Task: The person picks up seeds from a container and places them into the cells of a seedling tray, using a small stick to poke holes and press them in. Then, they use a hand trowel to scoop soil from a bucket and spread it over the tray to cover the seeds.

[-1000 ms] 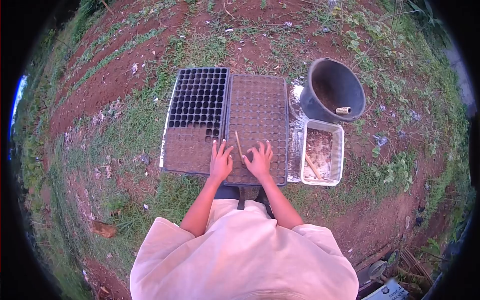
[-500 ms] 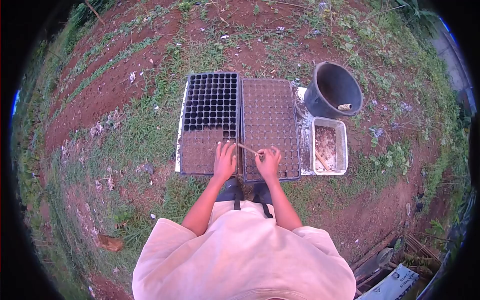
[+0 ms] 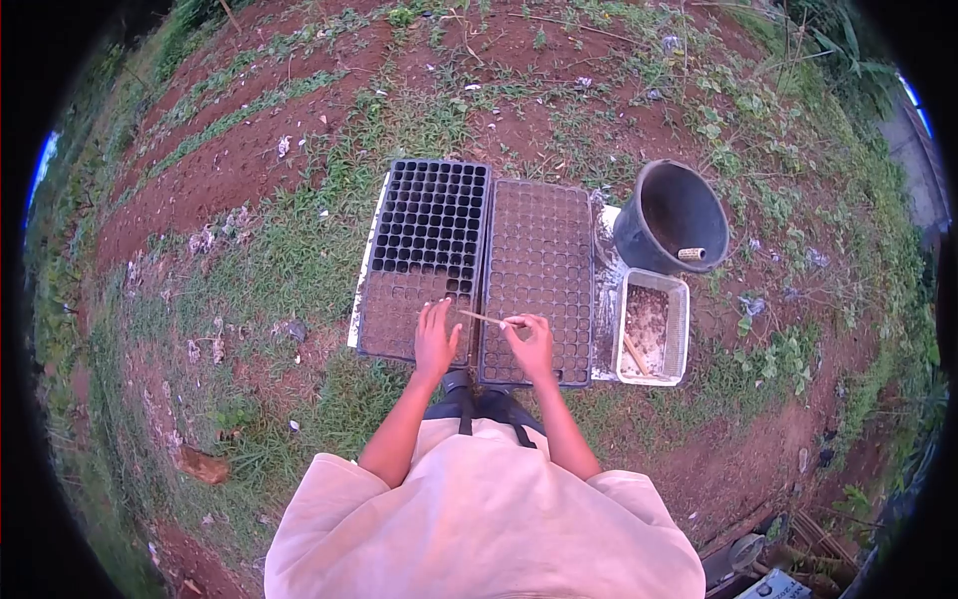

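Two black seedling trays lie side by side. The left tray (image 3: 424,215) has dark cells without soil in its far part and brown soil in its near part. Soil fills the cells of the right tray (image 3: 539,240). My left hand (image 3: 435,339) rests on the soil of the left tray, fingers apart and pointing away from me. Over the right tray, my right hand (image 3: 529,342) pinches a thin stick (image 3: 481,316), whose tip points left across the gap to the left tray.
A dark bucket (image 3: 649,225) with a small roll (image 3: 691,255) inside stands at the back right. In front of it sits a white basket (image 3: 682,344) holding soil and a wooden piece (image 3: 636,353). Grass and red earth surround the trays.
The view has shifted, so the trays appear lower. The stick in my right hand now reaches further left, over the left tray's edge. My left hand has moved slightly left on the soil.
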Tool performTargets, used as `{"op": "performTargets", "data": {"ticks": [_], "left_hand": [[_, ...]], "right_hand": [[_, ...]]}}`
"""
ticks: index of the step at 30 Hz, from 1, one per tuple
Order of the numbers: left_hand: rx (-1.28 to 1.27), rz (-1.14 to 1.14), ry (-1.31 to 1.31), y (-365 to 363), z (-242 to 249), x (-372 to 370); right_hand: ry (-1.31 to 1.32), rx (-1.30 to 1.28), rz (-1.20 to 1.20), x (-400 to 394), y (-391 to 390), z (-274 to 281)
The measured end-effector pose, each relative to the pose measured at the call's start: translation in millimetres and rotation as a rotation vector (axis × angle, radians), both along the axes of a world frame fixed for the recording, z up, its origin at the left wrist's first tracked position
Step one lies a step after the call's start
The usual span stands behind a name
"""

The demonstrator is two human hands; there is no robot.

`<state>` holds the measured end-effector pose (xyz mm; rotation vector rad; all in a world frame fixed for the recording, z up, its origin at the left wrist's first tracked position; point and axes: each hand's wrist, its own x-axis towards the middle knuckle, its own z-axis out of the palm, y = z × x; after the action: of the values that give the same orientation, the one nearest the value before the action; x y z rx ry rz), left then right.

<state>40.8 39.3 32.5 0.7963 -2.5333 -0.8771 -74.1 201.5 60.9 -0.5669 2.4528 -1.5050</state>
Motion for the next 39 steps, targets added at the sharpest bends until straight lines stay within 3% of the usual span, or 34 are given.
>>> {"op": "performTargets", "data": {"ticks": [3, 11, 16, 26, 32, 36, 39], "left_hand": [[-0.117, -0.022, 0.02, 3, -3, 4], [-0.077, 0.004, 0.084, 3, -10, 22], [-0.04, -0.03, 0.11, -20, -7, 30], [-0.047, -0.154, 0.119, -82, -3, 30], [-0.064, -0.273, 0.094, -102, -4, 21], [-0.092, -0.364, -0.026, -108, -14, 14], [-0.101, -0.346, -0.143, -105, -24, 13]], "right_hand": [[-0.006, 0.008, 0.041, -1, 4, 4], [-0.031, -0.076, 0.095, 5, -12, 5], [-0.33, -0.288, 0.045, 17, -39, 2], [-0.351, -0.401, -0.002, 39, -98, -15], [-0.295, -0.265, -0.025, 47, -106, -20], [-0.4, -0.265, 0.003, 57, -108, -26], [-0.178, -0.075, -0.1, 61, -106, -32]]}}
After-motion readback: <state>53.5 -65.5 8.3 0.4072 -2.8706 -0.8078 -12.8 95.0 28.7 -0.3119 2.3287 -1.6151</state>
